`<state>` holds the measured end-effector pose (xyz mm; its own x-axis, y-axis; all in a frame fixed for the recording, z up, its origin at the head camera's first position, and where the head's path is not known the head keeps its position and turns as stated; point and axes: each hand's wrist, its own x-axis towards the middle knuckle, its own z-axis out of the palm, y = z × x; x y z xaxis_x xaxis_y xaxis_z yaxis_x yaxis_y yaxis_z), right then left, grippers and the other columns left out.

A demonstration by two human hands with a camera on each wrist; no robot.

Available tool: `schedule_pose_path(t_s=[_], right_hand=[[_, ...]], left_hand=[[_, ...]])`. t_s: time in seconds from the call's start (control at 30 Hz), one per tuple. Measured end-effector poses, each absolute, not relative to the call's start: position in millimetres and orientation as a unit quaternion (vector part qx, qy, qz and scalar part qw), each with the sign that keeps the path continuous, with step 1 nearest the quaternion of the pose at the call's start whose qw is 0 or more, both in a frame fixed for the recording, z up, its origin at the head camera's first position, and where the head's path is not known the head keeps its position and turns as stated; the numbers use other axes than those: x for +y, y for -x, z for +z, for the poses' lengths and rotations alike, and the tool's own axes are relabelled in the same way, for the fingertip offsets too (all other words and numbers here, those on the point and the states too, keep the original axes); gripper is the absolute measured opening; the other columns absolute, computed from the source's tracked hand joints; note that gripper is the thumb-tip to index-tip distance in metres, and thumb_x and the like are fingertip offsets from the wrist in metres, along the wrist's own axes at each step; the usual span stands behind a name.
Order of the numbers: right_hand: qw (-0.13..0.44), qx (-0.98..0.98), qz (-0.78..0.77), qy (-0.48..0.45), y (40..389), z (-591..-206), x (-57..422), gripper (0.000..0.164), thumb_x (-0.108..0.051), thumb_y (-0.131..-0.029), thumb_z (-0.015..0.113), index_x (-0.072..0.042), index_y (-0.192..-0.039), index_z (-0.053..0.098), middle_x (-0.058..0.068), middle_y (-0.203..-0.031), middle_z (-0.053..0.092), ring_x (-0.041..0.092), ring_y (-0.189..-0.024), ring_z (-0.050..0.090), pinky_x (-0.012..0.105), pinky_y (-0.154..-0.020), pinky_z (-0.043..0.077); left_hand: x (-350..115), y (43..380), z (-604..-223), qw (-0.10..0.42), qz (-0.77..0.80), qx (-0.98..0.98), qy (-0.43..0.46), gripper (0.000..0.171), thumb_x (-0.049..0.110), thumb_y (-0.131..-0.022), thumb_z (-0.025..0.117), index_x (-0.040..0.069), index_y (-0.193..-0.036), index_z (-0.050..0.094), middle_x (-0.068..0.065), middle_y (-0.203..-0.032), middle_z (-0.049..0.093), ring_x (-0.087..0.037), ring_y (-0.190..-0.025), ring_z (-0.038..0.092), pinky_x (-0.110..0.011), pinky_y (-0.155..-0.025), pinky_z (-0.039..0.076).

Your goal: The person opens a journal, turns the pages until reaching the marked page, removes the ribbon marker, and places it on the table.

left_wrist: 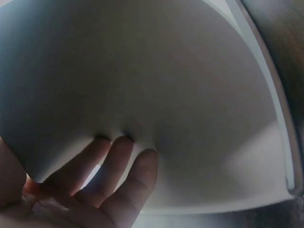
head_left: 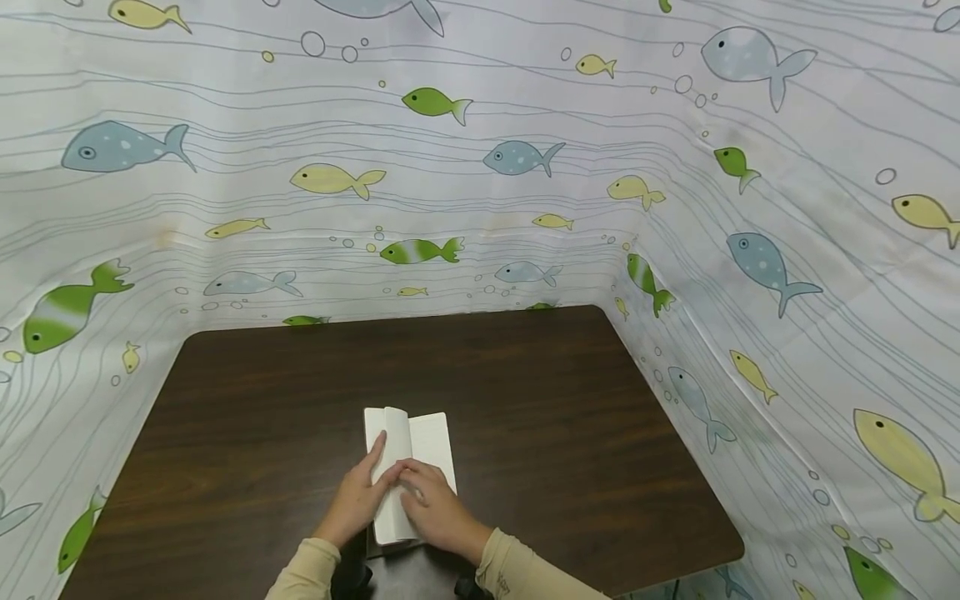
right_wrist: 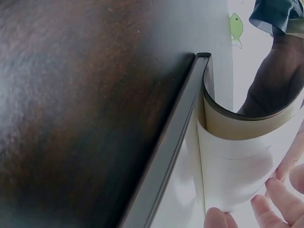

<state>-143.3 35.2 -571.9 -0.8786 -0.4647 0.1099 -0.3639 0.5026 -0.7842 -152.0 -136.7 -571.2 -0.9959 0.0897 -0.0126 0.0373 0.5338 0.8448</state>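
Observation:
A notebook (head_left: 431,442) with white, faintly lined pages lies open at the table's near side. Its left-hand leaves curve up, as the right wrist view shows. My left hand (head_left: 360,496) holds these curved leaves at the left, its fingers (left_wrist: 137,178) against their greyish outer side. From the right, my right hand (head_left: 435,504) bends over the page, fingertips meeting the left thumb near the middle. In the right wrist view, fingertips (right_wrist: 280,202) gather at the edge of the curled pages (right_wrist: 237,171); some finger contacts are hidden.
The dark brown wooden table (head_left: 555,433) extends around the notebook. White cloth printed with fish (head_left: 420,250) hangs along its back and sides. Below the hands, a grey surface (head_left: 412,577) and dark objects (head_left: 351,575) show at the table's near edge.

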Motion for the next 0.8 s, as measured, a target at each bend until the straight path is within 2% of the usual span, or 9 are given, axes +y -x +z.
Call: schedule_pose_path(t_s=[0.13, 0.23, 0.33, 0.4, 0.5, 0.57, 0.63, 0.8], right_hand=[[0.064, 0.846, -0.481, 0.220, 146.9, -574.6, 34.0, 0.032, -0.009, -0.094, 0.051, -0.008, -0.122, 0.065, 0.000, -0.139, 0.053, 0.022, -0.127, 0.047, 0.032, -0.096, 0.044], [0.066, 0.827, -0.519, 0.204, 149.5, -575.4, 34.3, 0.029, -0.004, -0.093, 0.051, -0.009, -0.116, 0.068, -0.001, -0.136, 0.056, 0.019, -0.127, 0.049, 0.027, -0.088, 0.048], [0.050, 0.824, -0.533, 0.186, 151.9, -576.1, 35.9, 0.029, -0.003, -0.093, 0.050, -0.009, -0.113, 0.070, -0.001, -0.133, 0.058, 0.017, -0.124, 0.052, 0.027, -0.088, 0.048], [0.027, 0.835, -0.522, 0.170, 153.2, -576.5, 38.2, 0.028, -0.003, -0.092, 0.052, -0.008, -0.111, 0.071, 0.001, -0.128, 0.060, 0.018, -0.119, 0.055, 0.030, -0.089, 0.048], [-0.013, 0.877, -0.464, 0.125, 154.8, -577.9, 42.9, 0.026, -0.005, -0.088, 0.056, -0.009, -0.109, 0.071, 0.002, -0.120, 0.061, 0.020, -0.109, 0.054, 0.033, -0.088, 0.046], [-0.023, 0.907, -0.410, 0.091, 155.5, -580.2, 46.4, 0.027, -0.009, -0.086, 0.059, -0.010, -0.111, 0.070, 0.003, -0.115, 0.058, 0.021, -0.105, 0.050, 0.036, -0.086, 0.044], [-0.023, 0.931, -0.359, 0.060, 156.2, -583.0, 49.7, 0.031, -0.013, -0.084, 0.061, -0.010, -0.114, 0.068, 0.003, -0.114, 0.056, 0.022, -0.103, 0.048, 0.038, -0.083, 0.043], [0.005, 0.955, -0.295, 0.029, 158.3, -589.1, 56.7, 0.050, -0.021, -0.084, 0.062, -0.003, -0.130, 0.056, 0.010, -0.119, 0.053, 0.026, -0.108, 0.047, 0.044, -0.085, 0.043]], left_hand=[[-139.3, 152.0, -572.9, 0.016, 0.486, 0.873, -0.048, 0.063, 0.025, -0.098, 0.057, 0.010, -0.153, 0.029, -0.028, -0.143, 0.043, -0.039, -0.117, 0.054, -0.046, -0.086, 0.047], [-139.4, 152.8, -572.5, 0.011, 0.492, 0.869, -0.047, 0.057, 0.022, -0.098, 0.057, 0.015, -0.151, 0.036, -0.025, -0.143, 0.045, -0.038, -0.117, 0.054, -0.047, -0.085, 0.048], [-137.5, 154.3, -571.3, 0.001, 0.481, 0.875, -0.046, 0.041, 0.018, -0.098, 0.056, 0.018, -0.139, 0.054, -0.018, -0.134, 0.057, -0.029, -0.110, 0.060, -0.041, -0.083, 0.049], [-136.2, 154.4, -570.0, -0.004, 0.479, 0.876, -0.044, 0.032, 0.015, -0.098, 0.056, 0.017, -0.129, 0.065, -0.014, -0.126, 0.063, -0.024, -0.094, 0.064, -0.036, -0.077, 0.049], [-134.5, 154.3, -569.6, -0.017, 0.470, 0.882, -0.040, 0.027, 0.016, -0.096, 0.059, 0.014, -0.120, 0.070, -0.011, -0.120, 0.067, -0.022, -0.090, 0.065, -0.036, -0.076, 0.051], [-134.4, 153.5, -569.9, -0.015, 0.467, 0.883, -0.037, 0.028, 0.021, -0.094, 0.062, 0.014, -0.121, 0.070, -0.012, -0.120, 0.067, -0.026, -0.092, 0.067, -0.040, -0.079, 0.052], [-134.3, 153.0, -570.5, -0.011, 0.457, 0.889, -0.036, 0.032, 0.024, -0.092, 0.066, 0.015, -0.122, 0.069, -0.013, -0.120, 0.067, -0.029, -0.106, 0.065, -0.046, -0.087, 0.051], [-135.3, 153.2, -571.1, 0.009, 0.454, 0.890, -0.030, 0.036, 0.019, -0.091, 0.066, 0.018, -0.127, 0.066, -0.016, -0.125, 0.064, -0.034, -0.112, 0.062, -0.051, -0.092, 0.048]])
